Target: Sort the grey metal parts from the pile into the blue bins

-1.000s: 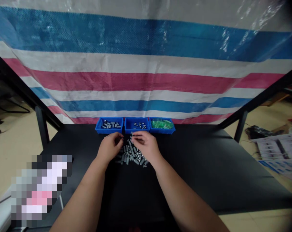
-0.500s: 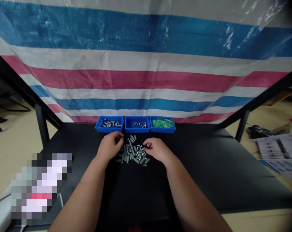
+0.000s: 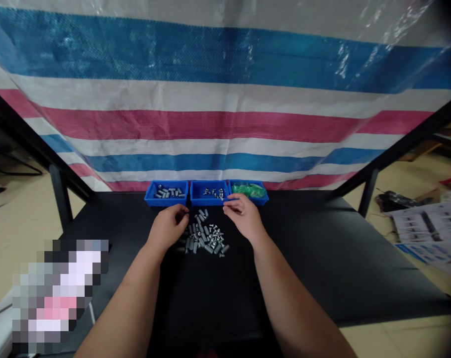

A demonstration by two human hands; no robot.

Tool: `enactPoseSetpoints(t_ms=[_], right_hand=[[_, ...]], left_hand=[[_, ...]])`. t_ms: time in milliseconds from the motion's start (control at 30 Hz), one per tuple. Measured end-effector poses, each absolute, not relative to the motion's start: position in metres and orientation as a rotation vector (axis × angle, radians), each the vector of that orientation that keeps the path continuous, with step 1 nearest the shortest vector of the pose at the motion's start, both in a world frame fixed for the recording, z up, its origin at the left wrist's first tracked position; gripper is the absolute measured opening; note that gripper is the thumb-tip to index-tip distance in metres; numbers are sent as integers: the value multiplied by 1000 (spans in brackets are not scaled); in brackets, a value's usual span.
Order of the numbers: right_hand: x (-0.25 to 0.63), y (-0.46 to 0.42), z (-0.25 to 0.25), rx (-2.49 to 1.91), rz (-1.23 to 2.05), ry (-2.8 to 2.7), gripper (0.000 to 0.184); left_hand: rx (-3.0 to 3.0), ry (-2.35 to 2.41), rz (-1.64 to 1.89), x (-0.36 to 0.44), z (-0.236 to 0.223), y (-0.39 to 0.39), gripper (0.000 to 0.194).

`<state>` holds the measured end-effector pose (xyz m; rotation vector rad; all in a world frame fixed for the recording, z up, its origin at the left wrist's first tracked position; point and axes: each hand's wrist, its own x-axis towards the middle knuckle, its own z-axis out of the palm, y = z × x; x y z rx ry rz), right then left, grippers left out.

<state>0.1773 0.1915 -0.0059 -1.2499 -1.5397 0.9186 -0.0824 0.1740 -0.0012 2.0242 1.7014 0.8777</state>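
Observation:
A loose pile of grey metal threaded fasteners (image 3: 204,236) lies on the black tabletop (image 3: 303,258). My left hand (image 3: 168,226) rests at the pile's upper left with its fingers curled inward, and whatever they hold is hidden. My right hand (image 3: 243,217) is up at the front of the bins, its fingertips pinched together by the corner between the middle and right bins. Nothing shows between them. The left blue bin (image 3: 165,202) and middle blue bin (image 3: 206,203) hold small metal parts. The right blue bin (image 3: 260,202) holds green pieces (image 3: 245,188).
A striped blue, white and pink tarpaulin (image 3: 225,124) hangs behind the table. Black table legs stand at both sides. Printed papers (image 3: 426,228) lie on the floor at right. A pixelated object (image 3: 57,293) sits at the lower left.
My right hand has moved up and away from the pile to the front of the bins. My left hand stays about where it was, and the pile looks little changed.

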Motion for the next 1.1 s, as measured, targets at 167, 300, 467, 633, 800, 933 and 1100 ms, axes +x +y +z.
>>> enactPoseSetpoints(t_ms=[167,300,467,633,800,933,1100], right_hand=[[183,186,-5,-1351,991,-1802,20],[187,181,-13,-1381,1054,-2095,14],[183,181,-16,-1456,930,-2191,14],[184,176,-5,-1432,1017,-2304,12],[174,179,-2,-1425,994,-2120,5],[160,188,-6,-1318,716,-1574,17],[165,191,-13,-1424,543,-1736,12]], left_hand=[[2023,1706,878,-83,0,173,19],[2028,1701,894,-82,-1,173,19],[2028,1698,894,-82,-2,174,19],[2025,1689,872,-82,-1,173,20],[2023,1678,878,-80,0,173,19],[2016,1688,891,-80,0,173,19],[2022,1675,894,-80,0,173,19]])
